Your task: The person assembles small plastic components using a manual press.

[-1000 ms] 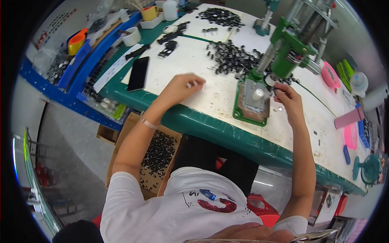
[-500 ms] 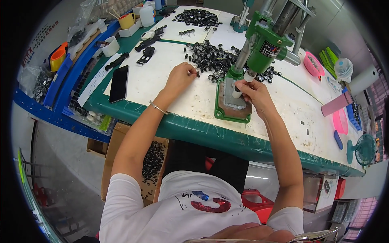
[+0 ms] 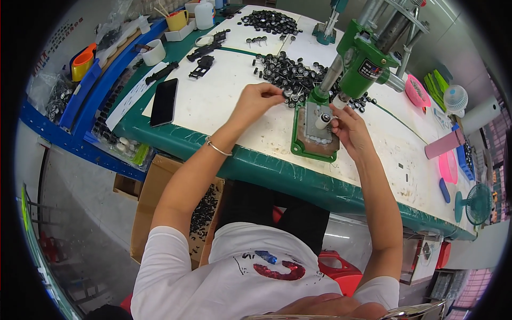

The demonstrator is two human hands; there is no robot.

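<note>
My left hand (image 3: 257, 102) is closed in a pinch at the near-left edge of a pile of small black toy wheels on axles (image 3: 292, 74). What lies between those fingertips is too small to make out. A green bench press (image 3: 358, 74) stands right of the pile. On its base plate (image 3: 318, 128), a short white post (image 3: 322, 124) bears a small black wheel (image 3: 326, 117). My right hand (image 3: 353, 133) is beside this post, thumb and fingers apart, just below the white tip of the press ram (image 3: 340, 102). I see nothing held in it.
A black phone (image 3: 164, 102) and black plastic toy chassis (image 3: 201, 68) lie at the left. Farther back is another wheel pile (image 3: 269, 22). A pink tumbler (image 3: 444, 145), pink basket (image 3: 417, 92) and small fans stand at the right. An open carton (image 3: 154, 197) sits below the table.
My left hand has moved right to the wheel pile. My right fingers have drawn off the white post, leaving the wheel on top in sight. The whole view has shifted slightly.
</note>
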